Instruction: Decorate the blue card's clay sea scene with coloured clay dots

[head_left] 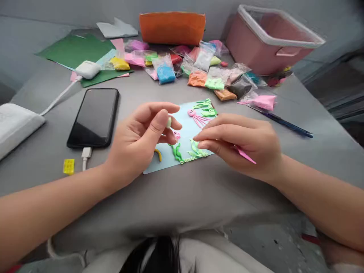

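Observation:
Between the thumb and finger of my left hand (139, 138) is a small lump of pale green clay (169, 122). My right hand (244, 146) is closed around a pink pointed clay tool (245, 154), whose end sticks out below the fingers; its other end is hidden. Both hands are raised over a light blue card (165, 163). On the card are a pink clay octopus (196, 115), a smaller pink clay figure (176, 135), green clay seaweed (196, 149) and a curved yellow clay strip (158, 155). My hands cover parts of the card.
Left lie a black phone (92, 119) on a cable, a yellow block (68, 166) and a white charger (88, 70). Bags of coloured clay (165, 74) spread across the back, before an orange box (172, 28) and a pink bin (256, 49). A dark blue pen-like tool (284, 122) lies right.

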### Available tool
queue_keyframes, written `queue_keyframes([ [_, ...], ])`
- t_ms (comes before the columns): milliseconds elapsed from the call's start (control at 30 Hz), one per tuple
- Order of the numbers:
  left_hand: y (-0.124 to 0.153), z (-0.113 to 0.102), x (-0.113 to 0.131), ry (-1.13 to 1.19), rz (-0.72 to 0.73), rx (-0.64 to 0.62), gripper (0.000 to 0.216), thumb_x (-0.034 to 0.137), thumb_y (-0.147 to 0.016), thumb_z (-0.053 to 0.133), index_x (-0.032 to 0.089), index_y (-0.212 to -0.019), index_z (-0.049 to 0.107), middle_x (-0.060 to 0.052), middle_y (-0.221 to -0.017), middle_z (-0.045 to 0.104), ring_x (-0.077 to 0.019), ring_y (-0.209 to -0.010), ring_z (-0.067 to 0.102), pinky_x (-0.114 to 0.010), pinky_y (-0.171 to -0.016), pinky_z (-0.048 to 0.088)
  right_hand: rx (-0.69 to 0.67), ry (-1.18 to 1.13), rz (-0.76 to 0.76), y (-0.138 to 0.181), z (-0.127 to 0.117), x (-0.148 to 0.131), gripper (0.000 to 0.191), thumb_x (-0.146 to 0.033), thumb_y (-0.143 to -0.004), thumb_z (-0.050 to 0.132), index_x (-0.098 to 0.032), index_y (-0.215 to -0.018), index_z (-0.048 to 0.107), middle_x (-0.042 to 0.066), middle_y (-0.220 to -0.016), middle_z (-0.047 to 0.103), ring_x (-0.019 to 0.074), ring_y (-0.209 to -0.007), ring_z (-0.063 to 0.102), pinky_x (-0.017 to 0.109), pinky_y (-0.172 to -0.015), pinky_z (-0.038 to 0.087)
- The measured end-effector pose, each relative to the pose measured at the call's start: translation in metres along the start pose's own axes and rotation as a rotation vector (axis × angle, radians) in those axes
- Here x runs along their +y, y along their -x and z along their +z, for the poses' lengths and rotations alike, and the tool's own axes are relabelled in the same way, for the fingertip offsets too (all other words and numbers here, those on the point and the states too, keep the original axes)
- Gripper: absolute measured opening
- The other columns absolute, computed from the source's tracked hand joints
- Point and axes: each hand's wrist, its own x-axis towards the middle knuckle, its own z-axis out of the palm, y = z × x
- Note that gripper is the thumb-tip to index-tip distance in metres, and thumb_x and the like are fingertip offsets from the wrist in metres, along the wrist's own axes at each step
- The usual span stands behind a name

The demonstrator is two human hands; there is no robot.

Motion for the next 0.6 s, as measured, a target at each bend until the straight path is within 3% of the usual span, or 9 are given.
queue_keyframes([
  [267, -0.002, 0.0009, 0.0031, -0.167, 0.048, 0.023, 0.019, 0.035, -0.086, 0.079, 0.022, -0.1, 0.076, 0.002, -0.079, 0.069, -0.0106, -0.067, 0.068, -0.02, -0.064, 0.059, -0.048, 0.012, 0.013, 0.0002, 0.0035, 0.0014, 0.009, -0.01, -0.093, 0.067, -0.018, -0.09, 0.065, 0.003, -0.081, 0.07, 0.0093, -0.071, 0.066, 0.02, -0.066, 0.055],
  [367, -0.0013, 0.0014, 0.0034, -0.133, 0.038, -0.003, 0.016, 0.038, -0.091, 0.072, 0.022, -0.094, 0.075, 0.003, -0.07, 0.065, -0.011, -0.064, 0.068, -0.022, -0.063, 0.059, -0.047, 0.02, 0.011, -0.0006, 0.0026, 0.0007, 0.01, -0.014, -0.093, 0.069, -0.019, -0.087, 0.064, 0.001, -0.076, 0.07, 0.0097, -0.068, 0.065, 0.021, -0.063, 0.055],
  [500, 0.0006, 0.0022, 0.0035, 0.028, -0.03, -0.077, 0.029, 0.048, -0.098, 0.06, 0.023, -0.083, 0.062, 0.008, -0.049, 0.053, -0.0115, -0.044, 0.062, -0.025, -0.055, 0.057, 0.002, 0.035, 0.006, -0.0019, 0.0001, -0.0007, 0.012, -0.014, -0.089, 0.075, -0.019, -0.088, 0.064, 0.003, -0.076, 0.07, 0.0113, -0.069, 0.067, 0.022, -0.062, 0.056],
  [600, 0.0019, 0.0041, 0.0052, 0.048, -0.074, -0.12, 0.029, 0.049, -0.093, 0.067, 0.023, -0.083, 0.058, 0.005, -0.059, 0.067, -0.0144, -0.059, 0.072, -0.025, -0.062, 0.06, 0.037, 0.043, -0.023, -0.0016, -0.0022, -0.0026, 0.009, -0.015, -0.09, 0.074, -0.019, -0.089, 0.066, 0.003, -0.076, 0.069, 0.0109, -0.065, 0.065, 0.023, -0.06, 0.056],
])
